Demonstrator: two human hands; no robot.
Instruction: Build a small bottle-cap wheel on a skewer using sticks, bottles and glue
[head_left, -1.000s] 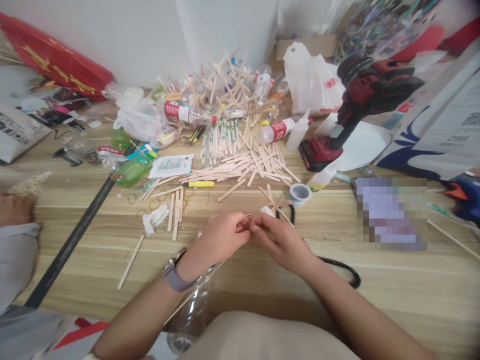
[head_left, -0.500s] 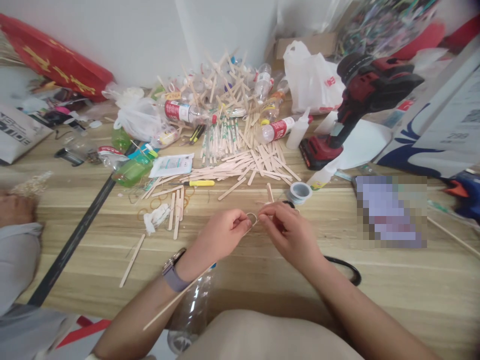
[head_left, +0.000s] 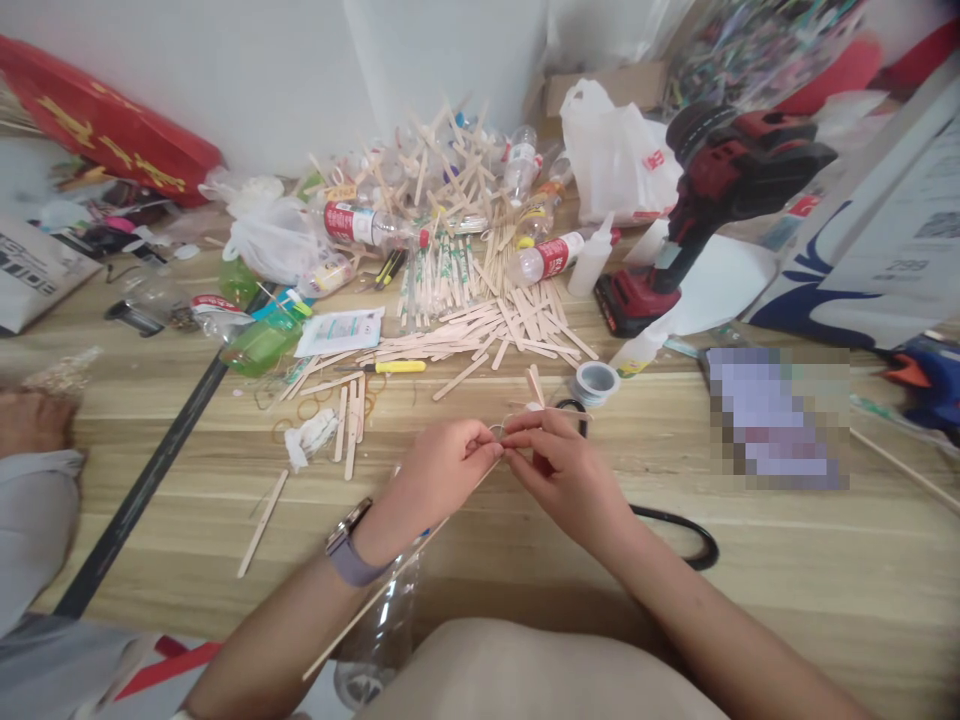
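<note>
The left hand (head_left: 442, 465) is pinching a long, thin, pale wooden stick (head_left: 375, 600) narrowly near its upper end, the rest slanting back across the left forearm (head_left: 289, 620), presumably for steadiness; the right hand (head_left: 577, 475) is meeting it there, fingertips drawn together beside a small, thin, pale loop (head_left: 496, 427), though whether they are gripping it I cannot tell; flat, pale wooden sticks (head_left: 532, 322) are lying heaped beyond, probably for easy reach.

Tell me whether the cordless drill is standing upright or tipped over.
Upright: the cordless drill stands on its battery pack on the wooden tabletop, its handle rising from there to the drill's body.
</note>
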